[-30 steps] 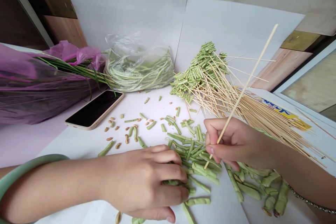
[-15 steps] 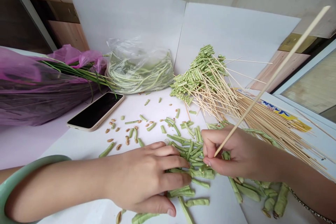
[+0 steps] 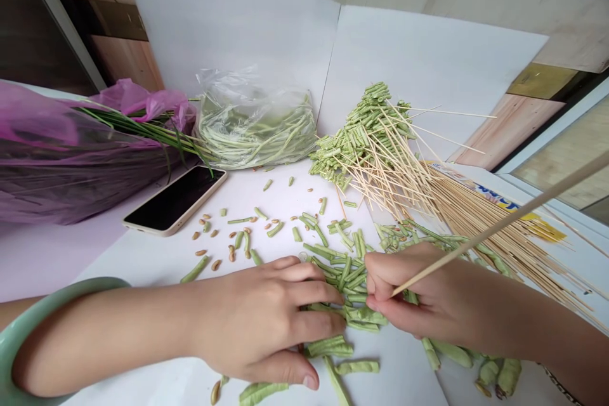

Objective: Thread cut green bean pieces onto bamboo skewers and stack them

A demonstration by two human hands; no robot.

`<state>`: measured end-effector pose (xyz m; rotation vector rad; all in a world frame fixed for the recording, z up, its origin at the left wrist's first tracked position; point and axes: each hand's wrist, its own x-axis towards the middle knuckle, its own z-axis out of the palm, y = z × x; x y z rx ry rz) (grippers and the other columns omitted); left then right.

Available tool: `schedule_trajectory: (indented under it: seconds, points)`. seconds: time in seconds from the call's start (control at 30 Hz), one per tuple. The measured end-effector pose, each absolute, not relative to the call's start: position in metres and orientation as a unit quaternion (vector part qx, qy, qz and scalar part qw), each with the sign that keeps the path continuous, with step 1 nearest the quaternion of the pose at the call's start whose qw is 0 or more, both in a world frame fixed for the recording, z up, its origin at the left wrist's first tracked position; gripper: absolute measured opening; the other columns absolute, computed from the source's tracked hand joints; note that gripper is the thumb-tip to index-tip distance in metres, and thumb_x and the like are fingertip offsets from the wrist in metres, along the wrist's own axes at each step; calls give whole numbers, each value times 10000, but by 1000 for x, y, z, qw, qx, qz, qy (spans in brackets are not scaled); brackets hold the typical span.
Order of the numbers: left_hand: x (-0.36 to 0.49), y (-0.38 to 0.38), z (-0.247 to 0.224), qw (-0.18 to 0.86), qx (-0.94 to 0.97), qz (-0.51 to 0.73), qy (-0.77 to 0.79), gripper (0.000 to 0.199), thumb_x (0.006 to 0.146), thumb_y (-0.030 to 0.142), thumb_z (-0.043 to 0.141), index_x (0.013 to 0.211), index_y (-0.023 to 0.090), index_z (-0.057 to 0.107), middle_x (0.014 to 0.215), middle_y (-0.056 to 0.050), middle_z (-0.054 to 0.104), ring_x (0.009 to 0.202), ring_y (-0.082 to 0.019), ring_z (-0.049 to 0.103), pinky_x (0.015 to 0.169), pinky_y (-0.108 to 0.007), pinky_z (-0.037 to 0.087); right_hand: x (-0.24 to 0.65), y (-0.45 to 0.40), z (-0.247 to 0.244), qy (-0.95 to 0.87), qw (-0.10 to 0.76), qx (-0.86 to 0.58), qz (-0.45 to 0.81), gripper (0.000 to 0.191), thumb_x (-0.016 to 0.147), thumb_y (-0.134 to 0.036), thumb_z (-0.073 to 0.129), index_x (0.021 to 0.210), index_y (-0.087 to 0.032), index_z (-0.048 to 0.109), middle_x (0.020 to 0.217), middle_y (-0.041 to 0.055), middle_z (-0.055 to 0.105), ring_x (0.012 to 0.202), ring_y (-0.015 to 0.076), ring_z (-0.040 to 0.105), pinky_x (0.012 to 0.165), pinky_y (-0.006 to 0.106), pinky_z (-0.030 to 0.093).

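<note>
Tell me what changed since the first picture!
The long wooden stick tipped right; its far end is now out of view. The right hand still pinches it. The left hand stays on the cut green bean pieces, and the black-screened, pale-cased phone hasn't moved.

A slender pale skewer (image 3: 504, 221) slants up from among loose cut green bean pieces (image 3: 346, 271).

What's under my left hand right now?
Green bean pieces poke out between and past the fingers of your left hand. Whatever lies beneath the palm is covered and can't be seen.
</note>
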<state>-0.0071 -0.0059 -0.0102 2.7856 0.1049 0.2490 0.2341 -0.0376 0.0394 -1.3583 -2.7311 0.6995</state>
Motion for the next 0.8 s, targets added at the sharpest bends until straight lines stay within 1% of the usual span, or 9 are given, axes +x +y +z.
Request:
schedule_trajectory:
  seconds: [0.23,0.43,0.6,0.7,0.8]
  points:
    - [-7,-6,-10,166,981,88,35,488,903,426,495,1287,125,521,1270,-136,561,1090,-275,501,1026,-391,378,233,-39,39,-885,-2,-426,188,196,876,-202,433,688,-222,383,627,-20,572,559,118,488,476,236,283]
    - [-7,-6,-11,160,982,91,37,481,921,445,448,1273,127,530,1263,-140,567,1092,-279,495,1011,-402,389,234,-41,35,-881,-7,-438,176,238,882,-246,444,666,-223,348,587,-28,506,527,122,436,475,255,263]
    - [-7,-6,-11,159,982,94,37,493,918,460,446,1273,129,531,1255,-139,569,1088,-282,499,1004,-399,398,231,-37,37,-857,28,-446,258,195,834,-187,483,657,-219,407,584,-32,517,524,111,450,475,241,290]
    - [-7,-6,-10,161,982,96,34,494,912,463,457,1261,123,542,1246,-137,572,1066,-275,507,992,-389,409,235,-29,38,-819,40,-446,360,199,827,-197,496,657,-219,394,552,-52,484,468,89,448,439,216,306]
    - [-7,-6,-10,156,982,98,33,470,910,440,473,1243,118,550,1242,-137,573,1066,-278,509,994,-390,409,244,-19,39,-752,107,-452,467,202,824,-239,532,671,-218,401,581,-50,508,424,70,469,387,186,319]
